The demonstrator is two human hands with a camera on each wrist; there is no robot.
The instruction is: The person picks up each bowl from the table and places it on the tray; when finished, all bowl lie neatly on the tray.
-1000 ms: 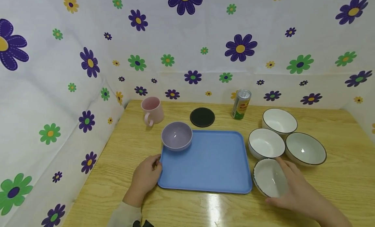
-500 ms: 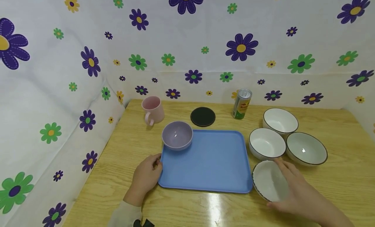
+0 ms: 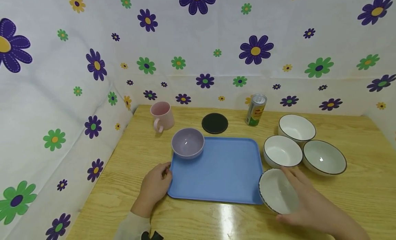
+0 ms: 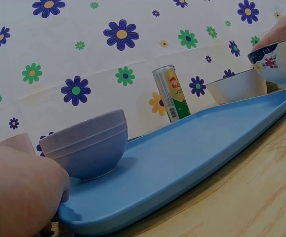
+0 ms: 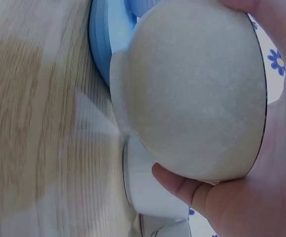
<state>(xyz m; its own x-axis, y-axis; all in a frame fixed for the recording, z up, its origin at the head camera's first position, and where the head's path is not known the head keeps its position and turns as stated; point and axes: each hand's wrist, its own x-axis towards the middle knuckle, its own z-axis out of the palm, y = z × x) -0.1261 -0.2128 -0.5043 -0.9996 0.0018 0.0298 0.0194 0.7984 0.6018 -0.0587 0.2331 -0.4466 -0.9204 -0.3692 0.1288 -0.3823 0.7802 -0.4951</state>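
Right hand [image 3: 309, 205] grips the speckle-rimmed bowl [image 3: 276, 192], blue tray [image 3: 216, 174] at its ten o'clock; left hand [image 3: 154, 185] holds the tray's nine-o'clock edge!

Floral backdrop [image 3: 226, 37], wooden tabletop [image 3: 191, 217]

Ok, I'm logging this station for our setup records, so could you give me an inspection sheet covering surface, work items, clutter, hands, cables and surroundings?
Surface: wood-grain table, with a bright reflection in front of the tray.
Work items: blue tray; purple bowl upright on its far-left corner; speckle-rimmed bowl overlapping its near-right corner in the head view.
Clutter: pink mug, black disc and drink can beyond the tray; three white bowls to the right.
Hands: left hand holds the tray's left edge; right hand grips the speckle-rimmed bowl.
Cables: nothing seen.
Surroundings: white flowered covering behind and at left.
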